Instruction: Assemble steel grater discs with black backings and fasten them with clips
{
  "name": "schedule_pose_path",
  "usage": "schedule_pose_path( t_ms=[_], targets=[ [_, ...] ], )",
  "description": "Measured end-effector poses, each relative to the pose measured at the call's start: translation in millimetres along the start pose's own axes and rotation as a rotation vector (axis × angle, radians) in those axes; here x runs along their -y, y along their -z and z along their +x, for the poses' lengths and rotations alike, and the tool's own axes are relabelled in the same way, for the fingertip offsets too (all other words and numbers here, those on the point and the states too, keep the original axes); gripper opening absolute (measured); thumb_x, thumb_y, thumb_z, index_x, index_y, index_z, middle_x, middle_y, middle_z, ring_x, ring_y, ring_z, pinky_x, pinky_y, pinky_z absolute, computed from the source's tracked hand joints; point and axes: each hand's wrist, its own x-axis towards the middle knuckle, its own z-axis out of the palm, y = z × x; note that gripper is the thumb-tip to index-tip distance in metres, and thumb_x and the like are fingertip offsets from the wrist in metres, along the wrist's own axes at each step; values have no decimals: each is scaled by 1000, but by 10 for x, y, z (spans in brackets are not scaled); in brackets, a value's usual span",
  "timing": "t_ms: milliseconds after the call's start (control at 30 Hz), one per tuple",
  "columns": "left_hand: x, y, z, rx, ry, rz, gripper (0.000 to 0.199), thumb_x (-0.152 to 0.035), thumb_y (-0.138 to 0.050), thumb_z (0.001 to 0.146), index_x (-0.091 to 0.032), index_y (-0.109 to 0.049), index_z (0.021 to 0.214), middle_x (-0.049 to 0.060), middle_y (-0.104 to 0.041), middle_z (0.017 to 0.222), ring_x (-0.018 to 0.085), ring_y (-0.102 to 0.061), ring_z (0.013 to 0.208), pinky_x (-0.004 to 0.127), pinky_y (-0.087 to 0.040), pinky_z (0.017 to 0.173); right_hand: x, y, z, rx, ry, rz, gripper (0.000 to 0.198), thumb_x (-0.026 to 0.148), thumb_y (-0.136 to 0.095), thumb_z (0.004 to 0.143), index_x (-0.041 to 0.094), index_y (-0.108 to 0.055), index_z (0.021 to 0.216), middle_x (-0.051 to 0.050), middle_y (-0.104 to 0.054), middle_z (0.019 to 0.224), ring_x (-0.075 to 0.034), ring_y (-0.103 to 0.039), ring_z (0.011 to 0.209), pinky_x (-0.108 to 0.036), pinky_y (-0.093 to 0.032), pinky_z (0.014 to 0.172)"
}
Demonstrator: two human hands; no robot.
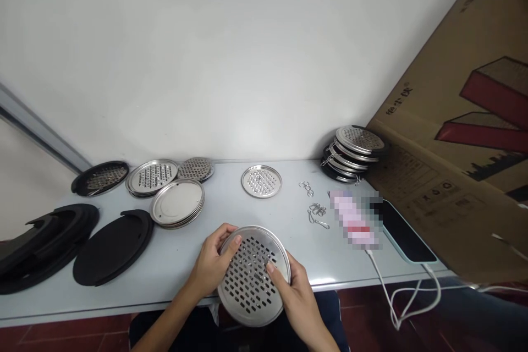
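Between my two hands I hold a round metal disc with slotted holes [252,280], tilted up over the table's front edge. My left hand [214,261] grips its upper left rim, thumb on the face. My right hand [299,294] grips its right side, with the thumb pressed on the slots. What lies behind the disc is hidden. Beyond it, another perforated metal disc [262,181] lies flat on the table. To its right are small metal rings [306,189] and several metal clips [317,210].
At the left are black round covers [111,250], a stack of plain metal discs [178,202] and perforated discs [153,176]. A stack of assembled discs [357,148] stands at the back right, beside a cardboard box [445,220]. A phone [406,231] with a white cable lies nearby.
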Motion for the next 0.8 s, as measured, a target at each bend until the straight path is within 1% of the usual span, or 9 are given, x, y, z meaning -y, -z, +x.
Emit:
schedule_pose_path(
  t_ms=[67,133,233,300,400,500,633,733,800],
  targets=[
    [-35,9,-40,-8,-6,19,36,-49,-61,94,-21,-62,117,5,-69,108,22,-65,102,30,-50,89,-65,2,-16,-35,-44,56,49,51,-65,93,22,-64,133,-10,-71,127,-32,-63,118,-43,-48,105],
    [-56,-4,-75,-24,0,16,38,-48,-62,94,-23,-61,123,6,-68,116,23,-64,108,31,-50,94,-118,-18,-49,-92,-91,114,54,53,-67,91,26,-61,138,-8,-67,135,-32,-59,127,-42,-47,108],
    [-47,-47,-91,-66,30,-57,36,-48,-61,94,-21,-63,118,6,-70,112,22,-66,103,32,-51,92,-119,-96,-107,-124,-100,192,65,54,-71,87,32,-52,146,-5,-58,147,-31,-50,137,-43,-42,113],
    [-29,-62,-82,-76,61,-123,37,-49,-62,93,-20,-63,117,7,-71,108,22,-66,100,32,-53,90,-81,-159,-135,-109,-88,257,71,54,-72,86,33,-46,150,-5,-56,150,-30,-50,138,-44,-39,115],
    [-17,-33,-69,-50,91,-167,39,-49,-65,92,-19,-64,117,7,-72,108,22,-67,100,33,-54,89,-46,-219,-148,-86,-78,295,73,53,-73,85,32,-47,149,-6,-57,148,-31,-52,136,-46,-37,116],
    [-31,42,-69,-8,79,-147,39,-47,-67,91,-18,-66,117,8,-72,111,24,-67,104,34,-53,93,-80,-224,-143,-68,-53,263,73,51,-76,83,31,-49,147,-6,-56,149,-31,-48,139,-44,-36,117],
    [-43,123,-61,-11,-24,18,32,-43,-64,93,-20,-69,114,7,-70,115,23,-65,111,34,-51,99,-147,-223,-142,-63,-35,201,72,50,-76,82,30,-50,146,-6,-55,149,-30,-46,140,-43,-37,116],
    [-47,130,-44,-32,-116,246,27,-41,-59,96,-22,-71,110,6,-70,113,22,-66,108,35,-52,96,-176,-258,-162,-80,-56,200,74,50,-79,78,29,-52,145,-7,-58,147,-32,-49,138,-44,-38,115],
    [-69,126,-42,-24,-137,395,27,-41,-54,98,-23,-71,108,6,-70,112,22,-66,106,37,-53,96,-199,-289,-179,-75,-88,242,76,50,-81,77,29,-53,144,-7,-59,145,-32,-51,136,-45,-39,115]
  ],
)
